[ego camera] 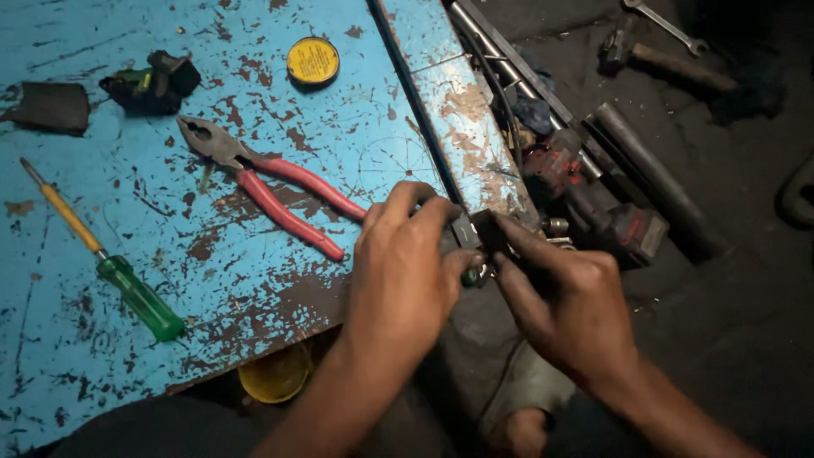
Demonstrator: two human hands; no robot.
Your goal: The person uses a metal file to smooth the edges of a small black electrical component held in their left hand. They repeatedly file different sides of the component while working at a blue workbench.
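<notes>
Most of the view is taken up by a blue desk (102,339), paint chipped w/ rust-brown patches, its near edge cut off by the person's dark lap. To the right, on the dark floor, a black-and-red power tool (593,212) is seen beside a dark tube (653,182), w/ a hammer (670,64) and a spanner (670,25) further back. On the desk, red-handled pliers (271,191) are laid at an angle, jaws toward the upper left. A screwdriver (106,259) w/ green and yellow grip lies near the left edge. A black-and-green part (153,83) and a round yellow tin (313,60) sit toward the far side, well apart from the hands. At the desk's near right corner, the left hand (407,271) is curled, fingers closed over a small dark metal part (476,246). The right hand (560,301) is closed on the same part from the other side, thumb and forefinger pinched on it. The part is held betw. both hands, just off the desk edge; its details can't be made out.
</notes>
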